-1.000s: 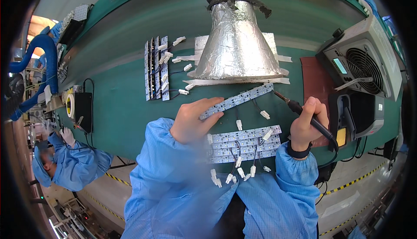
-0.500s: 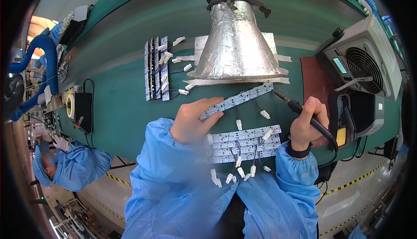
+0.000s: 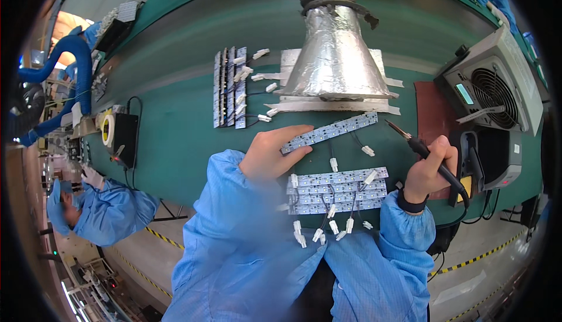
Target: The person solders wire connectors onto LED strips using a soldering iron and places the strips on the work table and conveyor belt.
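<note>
My left hand (image 3: pixel 274 151) grips the left end of a white LED circuit strip (image 3: pixel 336 131) between thumb and fingers. The strip tilts up to the right, with wires and white connectors hanging from it. In my right hand (image 3: pixel 432 169) is a soldering iron (image 3: pixel 422 147), fingers wrapped round its black handle. Its tip points up and left, a short gap from the strip's right end. Just below the held strip lies a stack of several LED strips (image 3: pixel 339 192), their white connectors (image 3: pixel 333 226) toward me.
A foil-covered fume hood (image 3: pixel 338 59) stands behind the strip. More strips (image 3: pixel 231 88) lie at the back left. On the right are a grey box with a fan (image 3: pixel 489 85) and an iron stand (image 3: pixel 468 158) with a yellow sponge. A co-worker (image 3: pixel 99 211) in blue works at left.
The soldering iron has drawn back right from the strip's end, so its tip is now apart from it. My left hand still holds the strip; the whole view has shifted slightly.
</note>
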Demonstrator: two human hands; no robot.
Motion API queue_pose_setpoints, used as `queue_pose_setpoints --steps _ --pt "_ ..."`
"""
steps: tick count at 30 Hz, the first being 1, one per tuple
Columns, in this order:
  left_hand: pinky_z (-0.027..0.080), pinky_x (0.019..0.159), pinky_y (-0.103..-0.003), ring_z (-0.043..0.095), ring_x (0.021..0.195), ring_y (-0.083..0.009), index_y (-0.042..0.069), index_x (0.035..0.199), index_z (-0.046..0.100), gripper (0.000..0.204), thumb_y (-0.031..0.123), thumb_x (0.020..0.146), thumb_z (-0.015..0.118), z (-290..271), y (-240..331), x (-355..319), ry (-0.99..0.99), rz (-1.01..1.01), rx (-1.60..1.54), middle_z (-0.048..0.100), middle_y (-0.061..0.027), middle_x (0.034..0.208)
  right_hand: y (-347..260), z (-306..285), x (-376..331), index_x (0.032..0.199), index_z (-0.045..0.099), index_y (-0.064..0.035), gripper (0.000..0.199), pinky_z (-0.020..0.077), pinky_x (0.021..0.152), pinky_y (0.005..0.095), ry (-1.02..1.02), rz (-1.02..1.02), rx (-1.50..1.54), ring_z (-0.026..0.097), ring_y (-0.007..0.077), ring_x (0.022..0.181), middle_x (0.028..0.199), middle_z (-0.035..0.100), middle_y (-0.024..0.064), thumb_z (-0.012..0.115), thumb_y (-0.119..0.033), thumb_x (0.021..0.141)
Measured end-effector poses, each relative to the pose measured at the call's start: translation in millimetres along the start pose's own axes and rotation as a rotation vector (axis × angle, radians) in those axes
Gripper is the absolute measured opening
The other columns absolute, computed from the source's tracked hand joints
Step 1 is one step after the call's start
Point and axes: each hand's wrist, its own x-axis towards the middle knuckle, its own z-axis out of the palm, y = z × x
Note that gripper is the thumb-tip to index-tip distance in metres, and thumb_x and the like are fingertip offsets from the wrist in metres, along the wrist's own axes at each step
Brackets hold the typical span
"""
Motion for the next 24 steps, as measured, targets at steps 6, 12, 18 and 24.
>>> queue_pose_setpoints --steps 6,12,18,24 --pt "0.056 0.068 -0.029 0.073 0.074 -0.0214 -0.001 0.117 0.068 0.034 0.007 0.084 0.074 -43.3 8.3 -53.1 0.077 -0.128 0.041 0.074 -0.0147 0.09 -1.1 -5.3 1.7 0.068 0.042 -0.004 0.036 0.0312 0.055 0.0261 -0.002 -0.002 0.088 0.038 0.0097 0.06 0.062 0.043 0.0027 0.057 -0.011 0.1" --pt "0.045 0.052 -0.023 0.058 0.057 -0.0096 -0.005 0.12 0.066 0.029 0.006 0.093 0.063 -102.2 -27.9 -113.6 0.615 -0.311 -0.24 0.068 -0.0077 0.075 -0.7 -8.1 -1.4 0.068 0.041 -0.0043 0.036 0.0307 0.054 0.0247 -0.027 0.011 0.125 0.039 0.0098 0.06 0.062 0.041 0.0028 0.056 -0.01 0.101" --pt "0.05 0.084 -0.027 0.062 0.1 -0.0154 -0.002 0.123 0.065 0.033 0.021 0.099 0.064 -97.3 -108.5 -67.0 0.845 -0.446 -0.121 0.067 -0.0067 0.107 -1.9 -7.2 -1.8 0.068 0.042 -0.0044 0.036 0.0316 0.054 0.0237 -0.054 0.005 0.109 0.038 0.0089 0.058 0.062 0.042 0.0023 0.058 -0.011 0.1" --pt "0.043 0.103 -0.032 0.054 0.12 -0.0216 0.005 0.145 0.048 0.046 0.011 0.101 0.057 -81.8 -135.9 -49.6 0.697 -0.288 0.108 0.054 -0.01 0.137 -6.1 -7.2 -1.5 0.067 0.046 -0.0031 0.035 0.0335 0.056 0.0244 -0.07 0.006 0.11 0.041 0.0073 0.06 0.062 0.046 -0.0002 0.062 -0.011 0.098"
